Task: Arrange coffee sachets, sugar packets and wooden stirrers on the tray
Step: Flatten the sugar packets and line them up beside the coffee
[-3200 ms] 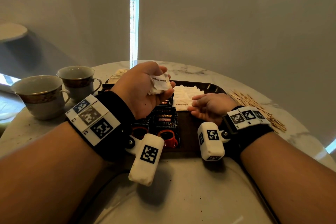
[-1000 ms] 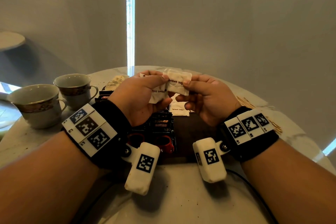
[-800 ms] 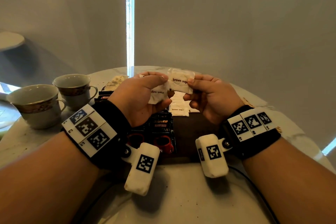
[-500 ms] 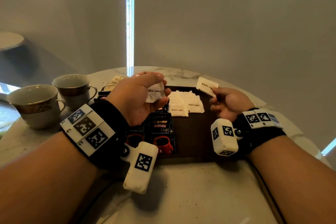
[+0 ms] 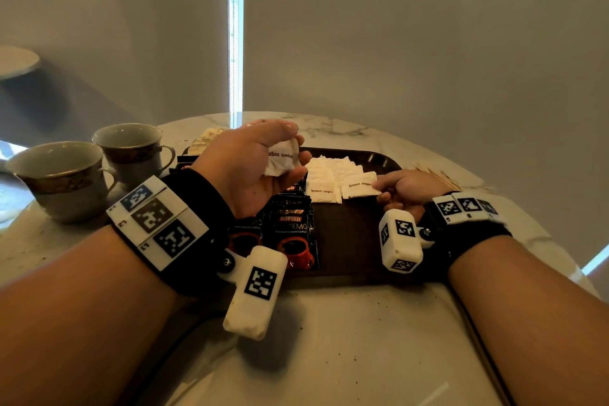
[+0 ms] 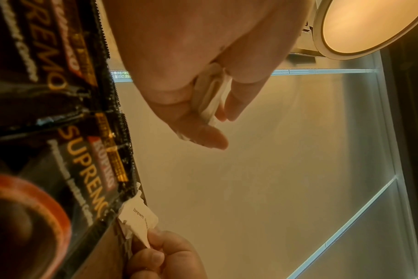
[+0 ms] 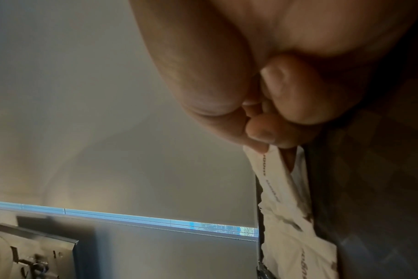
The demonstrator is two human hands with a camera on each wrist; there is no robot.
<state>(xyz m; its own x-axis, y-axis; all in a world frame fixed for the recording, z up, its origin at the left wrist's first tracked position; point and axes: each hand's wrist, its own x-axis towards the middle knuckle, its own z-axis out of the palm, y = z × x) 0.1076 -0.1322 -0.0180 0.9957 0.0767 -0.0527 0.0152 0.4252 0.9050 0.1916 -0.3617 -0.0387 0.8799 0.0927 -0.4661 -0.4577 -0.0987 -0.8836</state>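
White paper packets fill both grips: the right hand (image 5: pixel 407 186) pinches one sugar packet (image 5: pixel 359 185) by its near edge between thumb and fingertip, while the left hand (image 5: pixel 250 168), raised at the middle of the head view, curls narrowly round a small bunch of packets (image 5: pixel 281 160) (how many, I cannot tell). The pinched packet sits low over the tray (image 5: pixel 379 160), just right of the row of sugar packets (image 5: pixel 324 180) already laid there; the right wrist view suggests its far end touches or overlaps them, though that view is too blurred to be sure.

Judging from this, the packet is being set down to extend the row. It is held only at one edge, so it could swing or land crooked, and a sliding release could nudge the neighbours out of line. The left bunch is loosely stacked in the palm, and a slack grip might let one drop onto the coffee sachets (image 5: pixel 291 227) below.

Each packet is flat, pale and slightly crumpled, printed "brown sugar" in small brown letters. The black sachets with red cups lie overlapped on the tray's left half. Wooden stirrers (image 5: pixel 441 175) lie heaped on the counter (image 5: pixel 346 356) off the tray's right edge, not yet placed. Two cups (image 5: pixel 99 168) stand at the left of the frame.
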